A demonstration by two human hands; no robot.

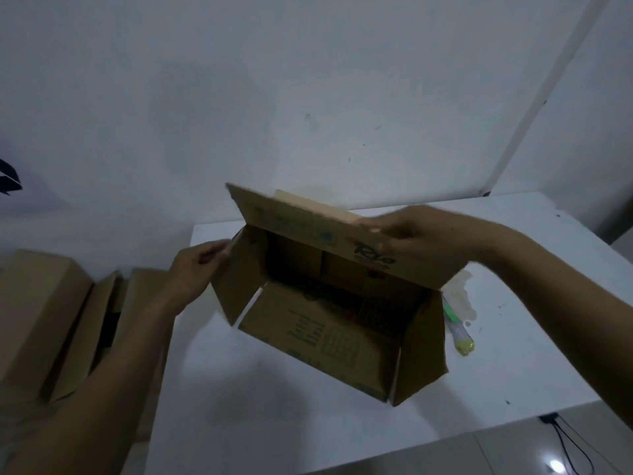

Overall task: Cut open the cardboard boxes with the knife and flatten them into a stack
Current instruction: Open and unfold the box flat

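- Head view showed an opened cardboard box point(329, 303) standing on the white desk point(239, 389), near the middle of the frame, with its top flaps spread and its dark inside facing up.
- At 9 o'clock of the box, the left hand point(197, 269) pinched the edge of the short side flap with curled fingers, apparently to pull that flap outward and steady the box.
- At 1 o'clock, the right hand point(421, 234) gripped the upper edge of the far long flap, which stood raised. The hand was motion-blurred, so the exact finger placement could not be read.
- Both hands were set well apart, one on each flap. That suited spreading the box wide, likely the start of collapsing it flat.
- A green-and-yellow knife point(457, 329) lay on the desk at 3 o'clock of the box, just beside the right-hand flap and partly hidden by it. Neither hand held it, which suggested the cutting on this box was finished and the knife was kept within reach for the next one.
- At 9 o'clock of the frame, off the desk's left edge, other boxes point(51, 320) stood close together. Whether they were uncut could not be told.
- No flattened stack was visible, so I judged the task to be at an early stage.
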